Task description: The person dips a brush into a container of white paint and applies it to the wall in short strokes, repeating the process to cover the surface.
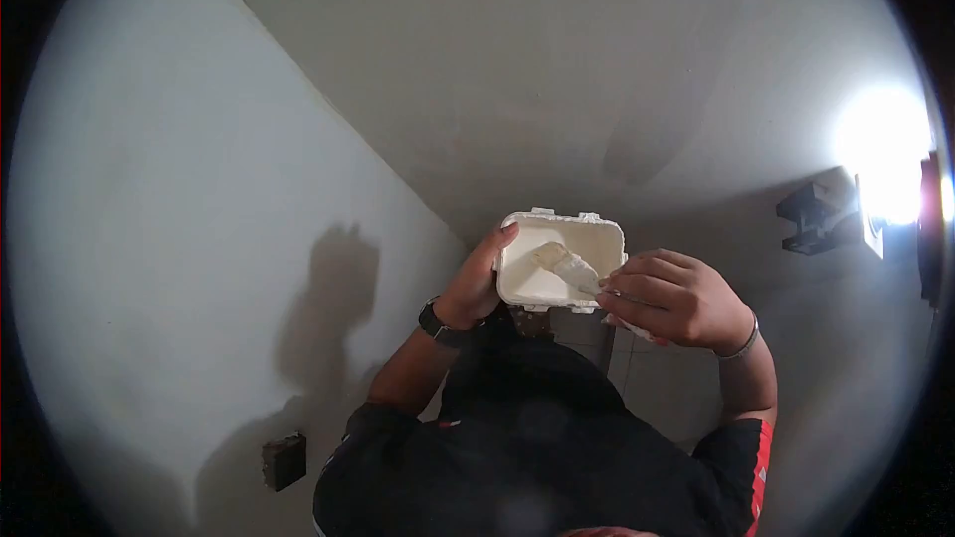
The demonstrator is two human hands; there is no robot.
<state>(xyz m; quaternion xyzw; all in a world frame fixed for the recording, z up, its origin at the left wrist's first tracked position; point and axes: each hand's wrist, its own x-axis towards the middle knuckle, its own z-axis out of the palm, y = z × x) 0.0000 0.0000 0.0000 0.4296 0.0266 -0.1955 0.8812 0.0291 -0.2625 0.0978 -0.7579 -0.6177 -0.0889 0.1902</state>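
Note:
My left hand [477, 283] grips a white rectangular tub [613, 239] by its left side, thumb over the rim. Small clip tabs stick out along the tub's edges, and its inside is off-white. In my right hand [668, 296] is a white-smeared spatula-like tool [575, 269], pinched between thumb and fingers. The tool's wider, cream-coated end points left over the tub's opening. Part of its handle shows below my fingers, with some red near it.
Ahead and to the left, two pale walls [199, 139] meet in a corner. A dark recessed wall box [285, 461] is low at left. On the right, a bright lamp [885, 154] shines beside a dark bracket-like fixture [818, 212]. Floor tiles [652, 378] show below the tub.

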